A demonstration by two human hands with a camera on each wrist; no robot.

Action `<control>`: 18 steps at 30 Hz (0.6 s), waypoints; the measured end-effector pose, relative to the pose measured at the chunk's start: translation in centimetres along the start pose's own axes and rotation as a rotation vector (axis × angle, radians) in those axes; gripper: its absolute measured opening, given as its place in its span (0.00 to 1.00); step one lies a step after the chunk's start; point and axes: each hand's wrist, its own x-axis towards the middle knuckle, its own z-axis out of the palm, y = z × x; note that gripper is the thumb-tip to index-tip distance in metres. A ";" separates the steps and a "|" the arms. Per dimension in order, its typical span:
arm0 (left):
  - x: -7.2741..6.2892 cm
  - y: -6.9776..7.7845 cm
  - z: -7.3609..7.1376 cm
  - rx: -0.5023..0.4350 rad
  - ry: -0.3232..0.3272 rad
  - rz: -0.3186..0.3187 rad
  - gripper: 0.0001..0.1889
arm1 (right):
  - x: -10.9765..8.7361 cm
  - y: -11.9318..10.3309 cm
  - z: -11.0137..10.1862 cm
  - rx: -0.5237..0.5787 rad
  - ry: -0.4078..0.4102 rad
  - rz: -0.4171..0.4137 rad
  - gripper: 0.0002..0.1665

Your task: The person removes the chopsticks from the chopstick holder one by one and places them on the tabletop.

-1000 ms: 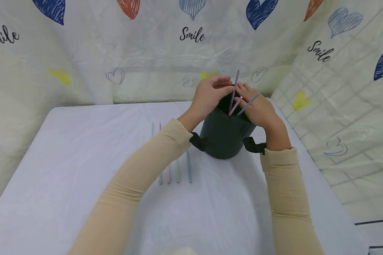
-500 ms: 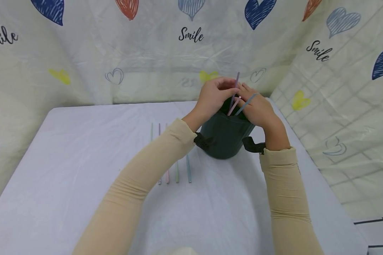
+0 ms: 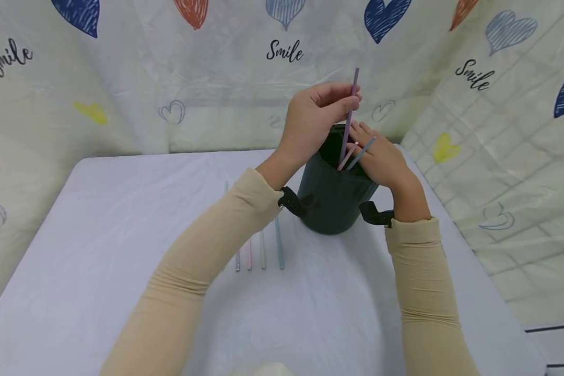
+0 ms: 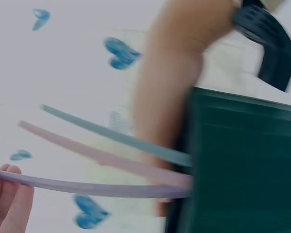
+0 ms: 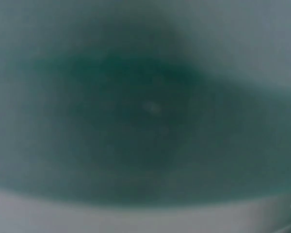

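Note:
My left hand (image 3: 317, 112) pinches a thin purple straw (image 3: 350, 120) above a dark green bin (image 3: 333, 201). The straw's lower end dips into the bin's mouth; its tip inside is hidden. Beside it a pink straw (image 3: 348, 156) and a blue straw (image 3: 362, 152) lean out over the rim. My right hand (image 3: 380, 159) rests over the right side of the rim, its fingers fairly straight and pointing away. In the left wrist view the purple straw (image 4: 97, 188) runs from my fingertips to the bin. Only the blurred green bin wall (image 5: 136, 121) fills the right wrist view.
Several pastel straws lie side by side on the white-covered table (image 3: 122, 224), partly under my left forearm; a blue straw (image 3: 279, 245) is rightmost. Printed sheeting (image 3: 225, 78) hangs behind the table and along its right side.
After a slight dip, my left hand has risen, pulling the purple straw higher out of the bin. My right hand and the bin stay in place.

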 end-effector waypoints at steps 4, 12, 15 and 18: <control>-0.5 2.4 -0.4 -0.058 0.019 0.117 0.13 | 0.0 0.1 -0.1 0.010 -0.007 0.001 0.36; -2.2 6.0 -1.3 -0.097 0.118 0.278 0.13 | 0.0 0.1 -0.1 -0.017 -0.021 -0.005 0.36; -2.6 6.7 -1.9 -0.122 0.151 0.352 0.13 | -0.1 0.0 -0.1 -0.028 -0.028 -0.005 0.36; -2.9 7.2 -2.6 -0.153 0.178 0.404 0.13 | -0.1 -0.2 -0.2 -0.034 -0.038 0.001 0.34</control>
